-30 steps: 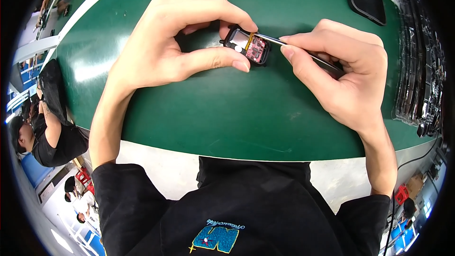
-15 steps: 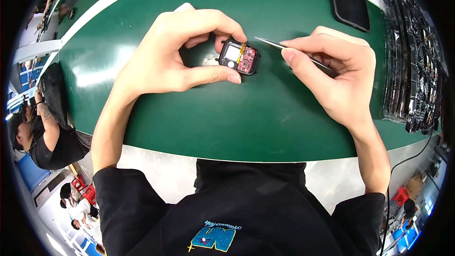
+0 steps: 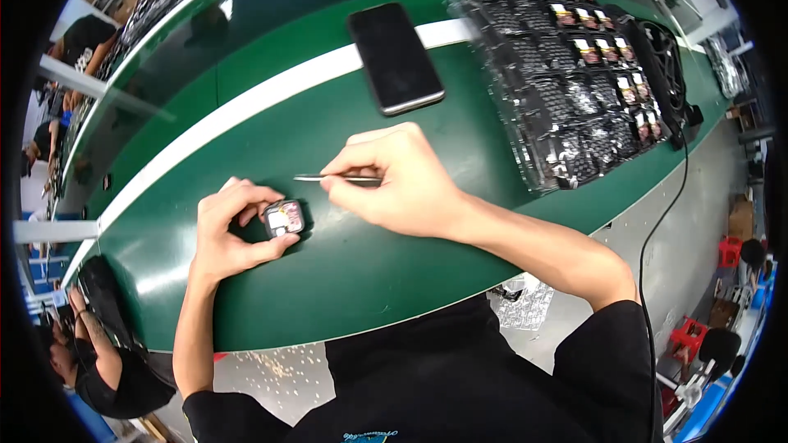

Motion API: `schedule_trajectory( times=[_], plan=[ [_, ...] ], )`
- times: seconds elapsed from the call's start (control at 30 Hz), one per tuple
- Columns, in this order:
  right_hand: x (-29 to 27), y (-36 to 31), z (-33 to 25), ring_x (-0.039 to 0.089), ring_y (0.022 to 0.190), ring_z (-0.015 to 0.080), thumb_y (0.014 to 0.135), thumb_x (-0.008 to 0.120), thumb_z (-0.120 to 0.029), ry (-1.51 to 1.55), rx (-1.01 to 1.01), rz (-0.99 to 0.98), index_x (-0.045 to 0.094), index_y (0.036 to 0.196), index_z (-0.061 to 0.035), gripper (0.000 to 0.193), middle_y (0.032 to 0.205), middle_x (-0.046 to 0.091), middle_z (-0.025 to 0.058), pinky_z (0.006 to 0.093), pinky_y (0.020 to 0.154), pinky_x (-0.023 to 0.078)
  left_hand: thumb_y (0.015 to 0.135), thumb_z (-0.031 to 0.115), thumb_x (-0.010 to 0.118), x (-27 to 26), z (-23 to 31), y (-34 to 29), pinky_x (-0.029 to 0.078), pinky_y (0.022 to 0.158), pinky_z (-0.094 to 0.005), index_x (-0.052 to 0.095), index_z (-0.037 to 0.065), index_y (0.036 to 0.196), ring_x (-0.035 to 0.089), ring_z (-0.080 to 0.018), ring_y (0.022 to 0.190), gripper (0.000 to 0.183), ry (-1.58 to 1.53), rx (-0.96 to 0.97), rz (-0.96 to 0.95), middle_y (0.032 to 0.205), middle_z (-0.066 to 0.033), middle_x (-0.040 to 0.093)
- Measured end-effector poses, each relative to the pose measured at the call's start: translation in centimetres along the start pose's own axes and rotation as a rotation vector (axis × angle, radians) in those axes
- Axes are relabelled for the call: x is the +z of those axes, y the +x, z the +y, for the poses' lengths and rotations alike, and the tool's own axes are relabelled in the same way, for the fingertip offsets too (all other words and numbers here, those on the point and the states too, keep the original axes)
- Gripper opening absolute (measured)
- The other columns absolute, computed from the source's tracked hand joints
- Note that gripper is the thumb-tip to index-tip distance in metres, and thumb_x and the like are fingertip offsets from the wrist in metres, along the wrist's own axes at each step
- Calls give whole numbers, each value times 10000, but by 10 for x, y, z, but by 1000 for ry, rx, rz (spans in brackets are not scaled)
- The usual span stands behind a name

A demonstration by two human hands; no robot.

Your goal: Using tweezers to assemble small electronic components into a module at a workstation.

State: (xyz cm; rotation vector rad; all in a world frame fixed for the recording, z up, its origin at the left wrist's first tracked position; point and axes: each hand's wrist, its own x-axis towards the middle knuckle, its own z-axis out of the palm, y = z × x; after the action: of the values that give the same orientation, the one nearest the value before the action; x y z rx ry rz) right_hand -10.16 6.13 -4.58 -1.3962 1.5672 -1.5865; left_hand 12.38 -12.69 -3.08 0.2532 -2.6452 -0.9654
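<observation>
My left hand (image 3: 220,238) grips a small black square watch case (image 3: 286,219) between thumb and fingers, close to the green tabletop. The case's face is uncovered and shows a white block, a strip of yellow tape and a red circuit board. My right hand (image 3: 406,180) is closed on thin metal tweezers (image 3: 310,178), whose tips point left. Those tips are a short way above and right of the case, apart from it.
A black phone (image 3: 397,59) lies beyond my hands. At the right is a stack of black plastic trays (image 3: 546,74), several small boards in its right-hand pockets. Beside it sits a black cable bundle (image 3: 661,66). A person (image 3: 115,361) is at the left.
My view has swung right and takes in more of the trays and phone. Both hands appear further left and lower. The left still holds the case, the right still the tweezers.
</observation>
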Motion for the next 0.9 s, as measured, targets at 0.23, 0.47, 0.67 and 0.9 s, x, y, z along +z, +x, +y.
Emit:
schedule_trajectory(
  times=[0.23, 0.47, 0.67, 0.9],
  plan=[
    [-4, -2, -2, 717, 662, 247, 874, 768, -81, -19, -26, -24, 822, 958, 70, 181, 782, 751, 180, 380, 618, 541, 763, 203, 933, -13, 20, 67, 499, 791, -253, 747, -43, 1106, 635, -98, 870, 462, -503, -8, 291, 1005, -47, 740],
    [-4, -2, 9, 757, 722, 348, 860, 748, -76, -29, -48, -53, 805, 928, 96, 193, 818, 757, 237, 438, 691, 590, 877, 160, 918, 33, 118, 246, 467, 741, -249, 777, -20, 1202, 651, -67, 905, 398, -321, 249, -59, 1035, -16, 750],
    [0, 0, 3, 740, 707, 367, 863, 746, -55, -33, -55, -41, 801, 914, 95, 169, 807, 748, 235, 446, 691, 585, 878, 320, 949, 77, 145, 369, 365, 616, -256, 816, 4, 1160, 481, -11, 674, 444, -37, 384, -138, 726, 26, 579],
    [-3, -2, -2, 749, 727, 449, 854, 714, -35, -44, -23, -63, 758, 811, 116, 163, 783, 725, 296, 507, 719, 614, 914, 390, 918, 103, 119, 437, 474, 747, -326, 809, 90, 1336, 568, -130, 866, 529, 241, 396, -416, 1042, -27, 728]
  ],
)
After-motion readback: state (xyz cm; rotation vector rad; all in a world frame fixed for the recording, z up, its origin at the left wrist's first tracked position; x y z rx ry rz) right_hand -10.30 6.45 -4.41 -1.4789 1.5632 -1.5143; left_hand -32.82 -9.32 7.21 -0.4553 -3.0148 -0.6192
